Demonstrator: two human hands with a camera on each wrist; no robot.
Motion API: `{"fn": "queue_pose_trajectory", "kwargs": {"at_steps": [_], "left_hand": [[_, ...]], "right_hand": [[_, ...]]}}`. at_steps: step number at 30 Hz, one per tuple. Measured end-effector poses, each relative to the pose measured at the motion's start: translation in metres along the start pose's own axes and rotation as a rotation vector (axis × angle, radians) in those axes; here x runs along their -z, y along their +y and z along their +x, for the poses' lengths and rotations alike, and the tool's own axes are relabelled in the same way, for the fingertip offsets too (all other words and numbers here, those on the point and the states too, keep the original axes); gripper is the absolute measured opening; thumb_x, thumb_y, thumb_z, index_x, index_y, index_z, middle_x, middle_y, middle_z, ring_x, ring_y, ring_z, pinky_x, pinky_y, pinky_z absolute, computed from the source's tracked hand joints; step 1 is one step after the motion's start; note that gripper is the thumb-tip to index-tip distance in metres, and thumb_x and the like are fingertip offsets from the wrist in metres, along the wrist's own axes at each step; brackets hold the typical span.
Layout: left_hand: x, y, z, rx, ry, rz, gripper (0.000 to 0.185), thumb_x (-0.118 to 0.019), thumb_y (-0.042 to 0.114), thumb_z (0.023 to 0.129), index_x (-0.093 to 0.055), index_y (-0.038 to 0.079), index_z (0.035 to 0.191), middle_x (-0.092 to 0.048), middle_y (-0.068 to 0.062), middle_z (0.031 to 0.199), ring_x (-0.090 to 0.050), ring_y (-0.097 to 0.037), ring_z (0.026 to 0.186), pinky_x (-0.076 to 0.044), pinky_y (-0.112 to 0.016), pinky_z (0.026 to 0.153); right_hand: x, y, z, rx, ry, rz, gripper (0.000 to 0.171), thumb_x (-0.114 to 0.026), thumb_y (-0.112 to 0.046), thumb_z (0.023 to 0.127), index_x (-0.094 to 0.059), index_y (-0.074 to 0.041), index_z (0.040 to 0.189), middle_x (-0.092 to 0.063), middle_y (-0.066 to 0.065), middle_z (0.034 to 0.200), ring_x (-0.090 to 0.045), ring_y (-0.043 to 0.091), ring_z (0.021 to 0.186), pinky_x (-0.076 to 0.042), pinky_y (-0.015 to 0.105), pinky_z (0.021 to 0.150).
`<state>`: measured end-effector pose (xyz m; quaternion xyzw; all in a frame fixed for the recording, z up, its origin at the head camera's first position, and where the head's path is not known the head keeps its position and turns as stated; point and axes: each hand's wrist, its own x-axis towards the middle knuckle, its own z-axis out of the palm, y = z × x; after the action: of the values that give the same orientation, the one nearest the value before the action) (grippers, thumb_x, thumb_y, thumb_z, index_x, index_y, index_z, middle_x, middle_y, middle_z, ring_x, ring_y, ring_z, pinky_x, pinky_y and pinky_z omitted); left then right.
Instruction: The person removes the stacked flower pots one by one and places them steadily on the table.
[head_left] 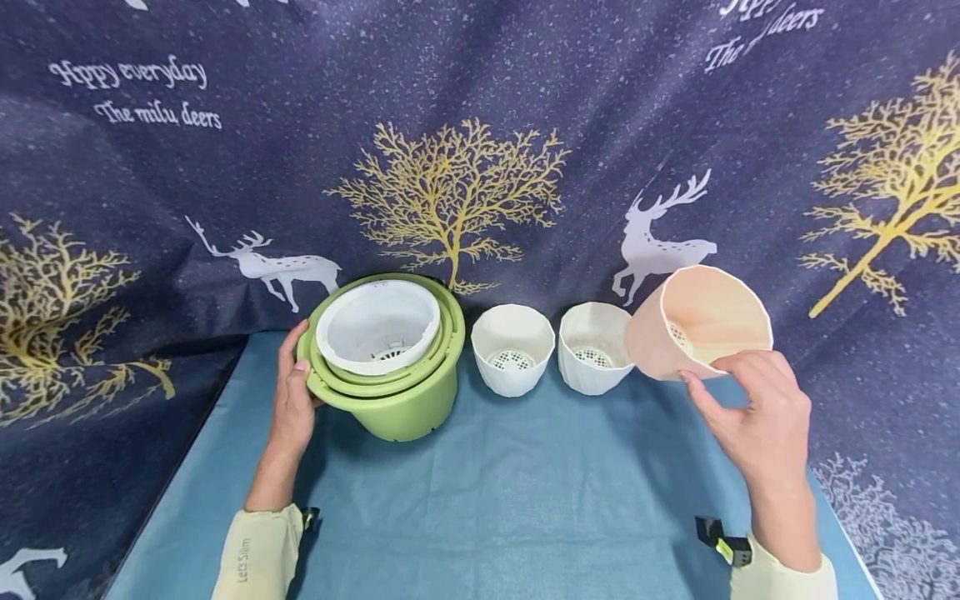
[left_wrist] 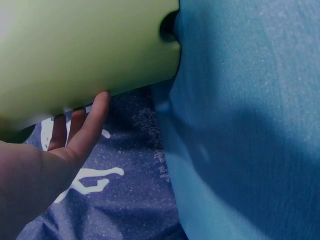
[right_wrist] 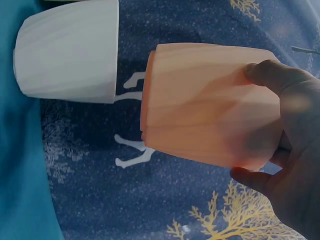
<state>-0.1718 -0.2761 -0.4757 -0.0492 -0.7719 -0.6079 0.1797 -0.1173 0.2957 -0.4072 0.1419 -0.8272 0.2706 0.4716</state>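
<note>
On the left, a green flowerpot (head_left: 408, 414) with a wide rim holds another green rim and a white slotted basket (head_left: 358, 318) nested inside it. My left hand (head_left: 293, 398) grips its left side, thumb at the rim; in the left wrist view, fingers (left_wrist: 95, 120) touch the pot's outer wall. At the right, my right hand (head_left: 767, 412) pinches a pale pink flowerpot (head_left: 651, 343) by its rim, raised above the table and tilted. Holes show in its base. Beside it stands a white faceted flowerpot (head_left: 592, 382), also seen in the right wrist view.
A second white flowerpot (head_left: 514, 382) stands between the green one and the other white one, near the back edge. Blue cloth (head_left: 487, 508) covers the table. Behind it hangs a dark blue fabric (head_left: 525, 92) printed with deer and golden trees.
</note>
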Motion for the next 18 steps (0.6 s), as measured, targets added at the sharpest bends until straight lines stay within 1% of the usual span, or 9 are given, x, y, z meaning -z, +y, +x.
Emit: {"fn": "queue_pose_trajectory", "kwargs": {"at_steps": [3,8,14,18], "left_hand": [[0.0,0.0,0.0,0.006,-0.004,-0.003,0.056,-0.026,0.027,0.113,-0.03,0.024,0.168,-0.043,-0.004,0.148,-0.059,-0.009,0.078,-0.051,-0.024,0.054],[-0.001,0.001,-0.001,0.021,-0.011,-0.013,0.056,-0.025,0.028,0.113,-0.029,0.025,0.169,-0.042,-0.005,0.151,-0.061,-0.009,0.085,-0.054,-0.024,0.057],[0.0,0.001,-0.002,0.027,-0.003,-0.007,0.056,-0.026,0.028,0.113,-0.03,0.025,0.168,-0.04,-0.006,0.155,-0.061,-0.009,0.088,-0.055,-0.024,0.057],[0.0,0.002,-0.002,0.025,-0.002,0.006,0.056,-0.026,0.028,0.113,-0.029,0.025,0.169,-0.04,-0.007,0.157,-0.061,-0.01,0.09,-0.055,-0.024,0.058]], "right_hand": [[0.002,0.003,-0.002,-0.008,-0.002,-0.005,0.041,-0.078,-0.037,0.085,-0.074,0.004,0.084,-0.069,0.018,0.08,-0.057,0.04,0.083,-0.033,0.011,0.092],[0.007,0.009,-0.004,-0.03,-0.032,-0.043,0.039,-0.078,-0.037,0.085,-0.076,0.002,0.087,-0.07,0.018,0.081,-0.058,0.039,0.086,-0.031,0.011,0.093],[0.009,0.016,-0.008,-0.042,-0.018,-0.053,0.038,-0.079,-0.035,0.084,-0.076,0.003,0.086,-0.07,0.019,0.081,-0.058,0.042,0.086,-0.031,0.013,0.093],[0.011,0.02,-0.01,-0.06,-0.024,-0.07,0.038,-0.079,-0.034,0.084,-0.077,0.003,0.088,-0.071,0.02,0.082,-0.059,0.042,0.088,-0.032,0.013,0.094]]}}
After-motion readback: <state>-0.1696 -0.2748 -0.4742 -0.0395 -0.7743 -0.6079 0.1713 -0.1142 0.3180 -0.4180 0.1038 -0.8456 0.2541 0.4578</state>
